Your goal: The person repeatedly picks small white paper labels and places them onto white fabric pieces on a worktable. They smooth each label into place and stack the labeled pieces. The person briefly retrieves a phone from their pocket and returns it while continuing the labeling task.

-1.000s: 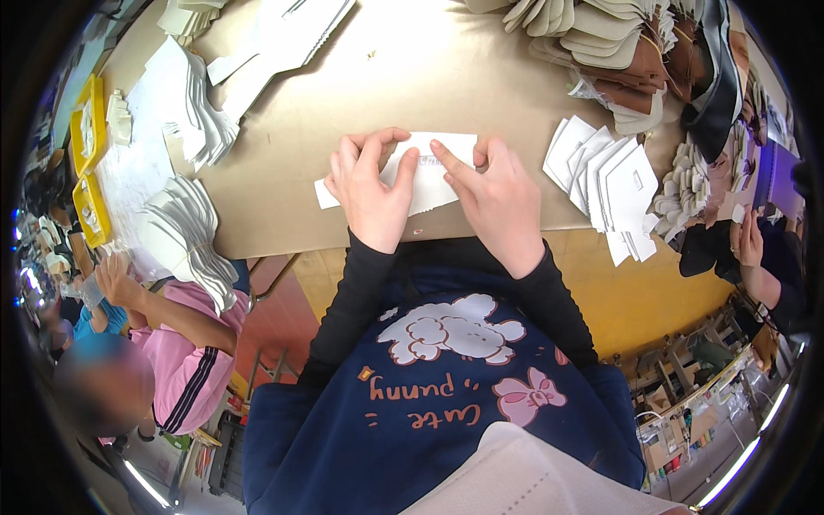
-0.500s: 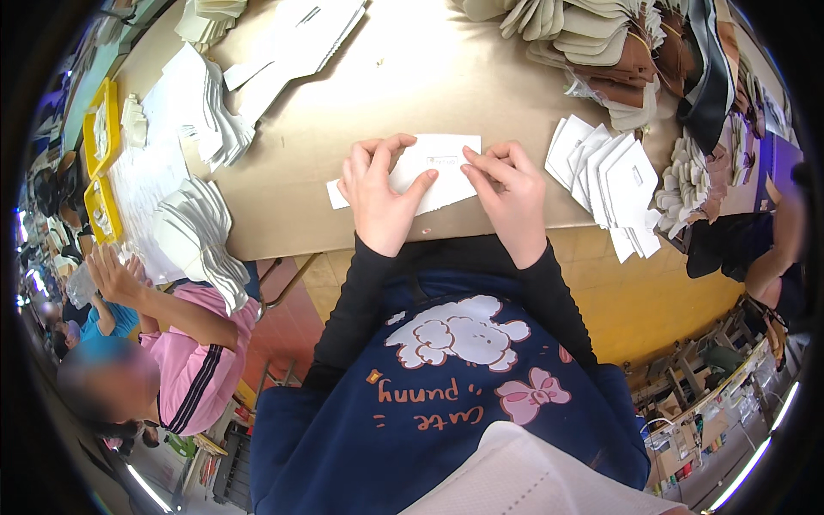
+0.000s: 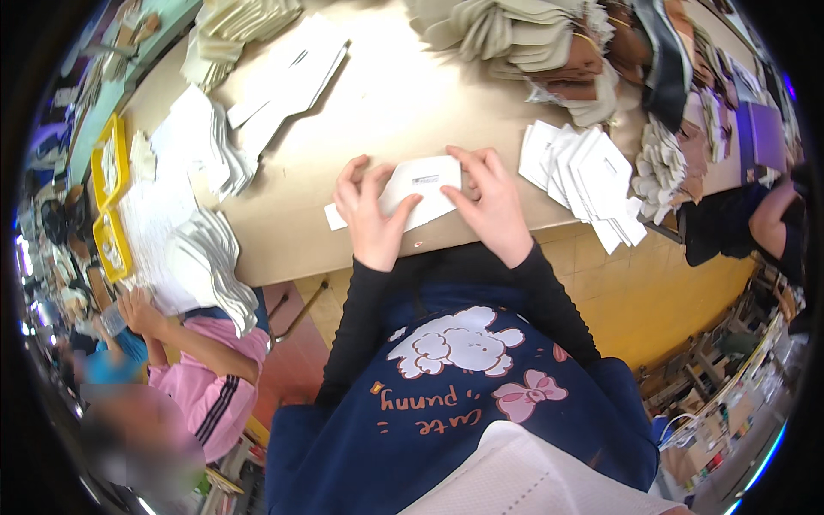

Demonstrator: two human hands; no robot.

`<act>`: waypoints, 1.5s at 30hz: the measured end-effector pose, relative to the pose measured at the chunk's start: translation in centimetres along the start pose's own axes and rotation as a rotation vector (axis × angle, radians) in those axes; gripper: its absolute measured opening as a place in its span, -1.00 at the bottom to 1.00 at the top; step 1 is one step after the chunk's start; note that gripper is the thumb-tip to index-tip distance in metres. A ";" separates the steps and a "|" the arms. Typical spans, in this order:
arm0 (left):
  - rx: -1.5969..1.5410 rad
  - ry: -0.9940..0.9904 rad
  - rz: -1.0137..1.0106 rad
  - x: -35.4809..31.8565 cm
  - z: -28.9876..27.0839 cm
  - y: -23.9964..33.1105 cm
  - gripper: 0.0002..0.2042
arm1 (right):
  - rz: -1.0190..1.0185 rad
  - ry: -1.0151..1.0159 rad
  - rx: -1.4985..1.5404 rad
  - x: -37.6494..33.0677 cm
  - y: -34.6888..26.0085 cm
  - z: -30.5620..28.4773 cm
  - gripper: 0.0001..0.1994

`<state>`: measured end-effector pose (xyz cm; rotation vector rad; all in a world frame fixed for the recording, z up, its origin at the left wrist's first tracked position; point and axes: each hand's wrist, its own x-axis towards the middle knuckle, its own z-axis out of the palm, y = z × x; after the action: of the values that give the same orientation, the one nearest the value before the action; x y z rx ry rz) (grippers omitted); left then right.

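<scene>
A flat white cut piece [image 3: 438, 174] with a small printed mark lies at the near edge of the table, between my hands. My left hand [image 3: 374, 219] holds its left side, the thumb on the near edge and the fingers curved round the far left. On the other side, my right hand [image 3: 495, 209] grips the right end, index finger at the far corner and thumb on the face. A white tab [image 3: 335, 217] sticks out left, past my left hand; whether it belongs to the same piece I cannot tell.
Stacked white pieces [image 3: 588, 176] lie to the right, more white stacks [image 3: 210, 266] to the left. Cream pieces [image 3: 515, 39] are heaped at the back right. Yellow trays [image 3: 110, 245] stand far left, near a co-worker in a pink shirt [image 3: 223, 360]. Another person's arm [image 3: 777, 223] shows at right.
My right hand has shifted its pinch from the right edge to a wider hold over the far right corner. The white piece has turned slightly. The whole view has swung a little.
</scene>
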<state>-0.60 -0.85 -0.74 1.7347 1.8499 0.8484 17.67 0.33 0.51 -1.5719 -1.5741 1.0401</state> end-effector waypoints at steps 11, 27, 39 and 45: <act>-0.317 -0.244 0.308 1.8 -1.1 6.0 -0.60 | -0.005 0.365 0.237 -6.3 0.2 -4.7 -0.67; -0.077 0.425 0.134 11.8 -9.5 -3.4 -0.46 | -0.119 0.779 -0.255 -6.1 3.1 -11.7 -0.52; 0.430 0.582 -0.581 30.3 -28.7 -25.8 -0.40 | -0.478 -0.370 -0.543 -4.1 -3.5 5.0 -0.23; 0.577 0.580 -0.857 30.0 -33.5 -33.3 -0.53 | -0.419 -0.349 -0.886 -4.2 -3.0 6.8 -0.05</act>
<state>-50.45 24.40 1.55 0.7417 3.0937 0.4899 10.51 -4.23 0.36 -1.4866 -2.7047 0.3844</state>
